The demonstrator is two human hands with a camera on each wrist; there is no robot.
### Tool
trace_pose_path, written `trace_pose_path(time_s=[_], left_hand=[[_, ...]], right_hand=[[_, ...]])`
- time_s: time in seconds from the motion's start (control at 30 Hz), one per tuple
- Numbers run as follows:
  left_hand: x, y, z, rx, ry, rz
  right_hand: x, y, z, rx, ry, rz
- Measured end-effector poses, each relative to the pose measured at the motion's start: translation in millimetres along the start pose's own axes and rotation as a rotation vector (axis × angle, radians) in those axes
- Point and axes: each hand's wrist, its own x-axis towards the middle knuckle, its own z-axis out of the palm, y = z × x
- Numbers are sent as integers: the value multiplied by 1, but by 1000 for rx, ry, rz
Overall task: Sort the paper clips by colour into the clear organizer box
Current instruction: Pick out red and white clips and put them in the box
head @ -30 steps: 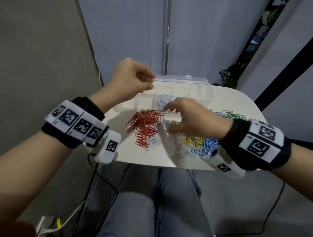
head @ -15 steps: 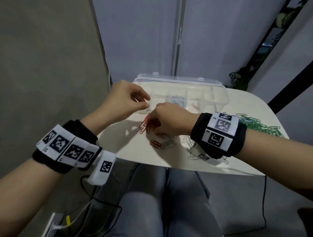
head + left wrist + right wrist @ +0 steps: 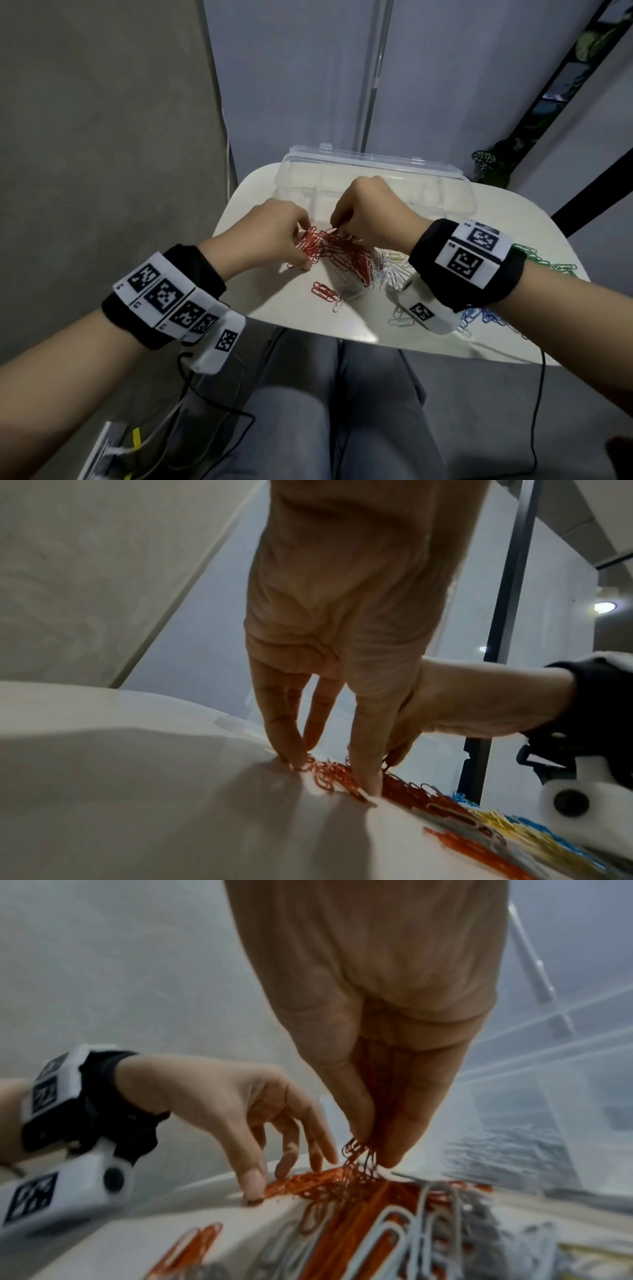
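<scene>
1. The right hand [image 3: 387, 1047] pinches a bunch of red clips [image 3: 359, 1153] between thumb and fingers [image 3: 404, 1139], likely to carry them off together.
2. The left hand [image 3: 274, 236] has its fingers [image 3: 284, 739] spread narrow, tips down on the red pile [image 3: 346, 257], probably steadying it.
3. The box [image 3: 442, 185] stands open at the desk's [image 3: 260, 291] far edge, just beyond both hands.

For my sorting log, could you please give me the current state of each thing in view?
clear organizer box: lid open, on the table.
red paper clips: heaped loose on the table.
right hand: pinches a bunch of red clips.
left hand: fingertips press the heap's left edge.
green paper clips: loose, unsorted.
blue paper clips: loose, unsorted.
</scene>
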Motion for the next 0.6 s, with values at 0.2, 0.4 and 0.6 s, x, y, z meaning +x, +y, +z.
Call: trace_pose_path(time_s=[0.2, 0.4, 0.6], left_hand=[[6, 5, 2, 8, -18, 10], [11, 10, 1, 19, -4, 58], [12, 13, 1, 8, -7, 56]], right_hand=[[-10, 6, -22, 756, -9, 294], [-21, 23, -58, 1102, -41, 462], [-21, 53, -84, 947, 145, 535]])
